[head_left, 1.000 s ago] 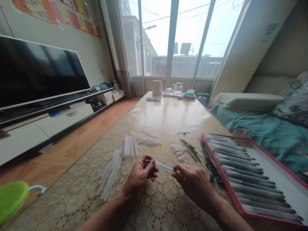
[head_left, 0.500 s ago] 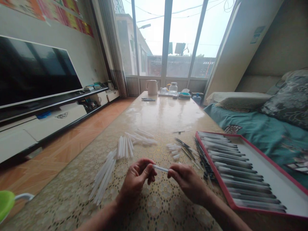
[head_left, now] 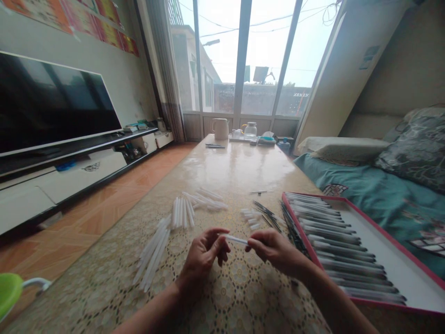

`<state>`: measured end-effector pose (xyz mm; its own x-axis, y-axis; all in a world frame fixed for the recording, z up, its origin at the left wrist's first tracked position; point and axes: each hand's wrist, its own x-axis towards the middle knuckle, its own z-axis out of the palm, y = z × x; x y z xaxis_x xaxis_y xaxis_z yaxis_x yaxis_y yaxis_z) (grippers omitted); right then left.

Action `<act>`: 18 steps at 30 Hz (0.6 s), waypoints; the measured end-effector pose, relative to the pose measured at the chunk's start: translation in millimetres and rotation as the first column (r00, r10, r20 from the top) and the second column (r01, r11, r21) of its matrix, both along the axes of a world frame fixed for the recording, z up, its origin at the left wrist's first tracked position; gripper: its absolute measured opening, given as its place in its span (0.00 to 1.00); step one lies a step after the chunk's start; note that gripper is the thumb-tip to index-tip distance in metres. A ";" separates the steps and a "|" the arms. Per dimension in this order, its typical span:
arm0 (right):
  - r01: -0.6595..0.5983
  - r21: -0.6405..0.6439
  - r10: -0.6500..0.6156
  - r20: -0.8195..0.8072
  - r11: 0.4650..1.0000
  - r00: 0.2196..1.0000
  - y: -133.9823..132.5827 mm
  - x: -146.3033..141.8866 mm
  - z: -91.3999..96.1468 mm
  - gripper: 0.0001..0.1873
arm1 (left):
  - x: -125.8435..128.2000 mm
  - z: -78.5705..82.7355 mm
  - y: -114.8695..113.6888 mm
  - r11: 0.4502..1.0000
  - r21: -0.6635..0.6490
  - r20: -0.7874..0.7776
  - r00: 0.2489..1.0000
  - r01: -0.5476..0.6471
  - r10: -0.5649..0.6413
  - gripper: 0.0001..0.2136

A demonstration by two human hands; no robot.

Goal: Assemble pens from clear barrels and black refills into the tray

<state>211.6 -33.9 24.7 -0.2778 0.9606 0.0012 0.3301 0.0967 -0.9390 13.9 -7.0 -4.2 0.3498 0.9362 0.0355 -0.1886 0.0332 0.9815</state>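
Observation:
Both of my hands hold one white pen barrel [head_left: 236,240] above the patterned table [head_left: 222,171]. My left hand [head_left: 205,255] pinches its left end with thumb and forefinger. My right hand [head_left: 274,249] grips its right end, fingers closed. Loose white barrels [head_left: 155,250] lie in rows to the left, and more white barrels [head_left: 205,199] lie further back. Small white caps [head_left: 251,218] and thin dark refills [head_left: 267,215] lie just beyond my right hand.
A red-edged tray [head_left: 389,241] with rows of finished pens lies at the right. A white jug [head_left: 221,128] and a glass pot [head_left: 251,130] stand at the table's far end. A TV stands at left, a bed at right, a green chair [head_left: 10,290] at the lower left.
My hands have drawn closer together along the white barrel and shifted slightly up and away. The view has swung a little.

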 end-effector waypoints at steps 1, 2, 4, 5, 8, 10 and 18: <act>0.033 0.066 -0.038 0.074 0.997 0.997 1.7 6.8 3.7 0.18 | -0.1 -0.7 2.8 1.000 -0.027 -0.013 1.000 -0.013 0.013 0.23; 0.070 0.132 -0.091 0.160 0.989 0.983 3.4 16.5 7.9 0.16 | -0.5 -1.0 5.0 0.998 -0.051 -0.024 0.999 -0.024 0.023 0.27; 0.154 0.245 -0.235 0.349 0.957 0.907 6.6 44.5 17.1 0.13 | -1.7 -0.9 7.9 0.995 -0.081 -0.027 0.998 -0.056 0.054 0.31; 0.205 0.289 -0.321 0.443 0.935 0.837 8.0 62.1 21.2 0.12 | -2.1 -0.7 8.6 0.993 -0.092 -0.019 0.997 -0.075 0.073 0.31; 0.314 0.416 -0.521 0.678 0.853 0.518 11.0 119.3 26.9 0.09 | -2.2 -0.1 9.1 0.985 -0.122 0.015 0.992 -0.126 0.128 0.29; 0.367 0.466 -0.580 0.749 0.805 0.321 11.5 152.3 23.9 0.09 | -1.7 -0.2 9.2 0.981 -0.137 0.031 0.989 -0.140 0.145 0.28; 0.434 0.470 -0.598 0.769 0.769 0.226 3.2 207.0 -2.9 0.11 | -0.3 -1.1 9.7 0.983 -0.127 0.024 0.991 -0.130 0.134 0.23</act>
<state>418.6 -30.7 21.9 0.3531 0.9047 0.2385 0.9354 -0.3367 -0.1077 13.6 2.6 -5.3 0.2232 0.9719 -0.0753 -0.2311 0.1278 0.9645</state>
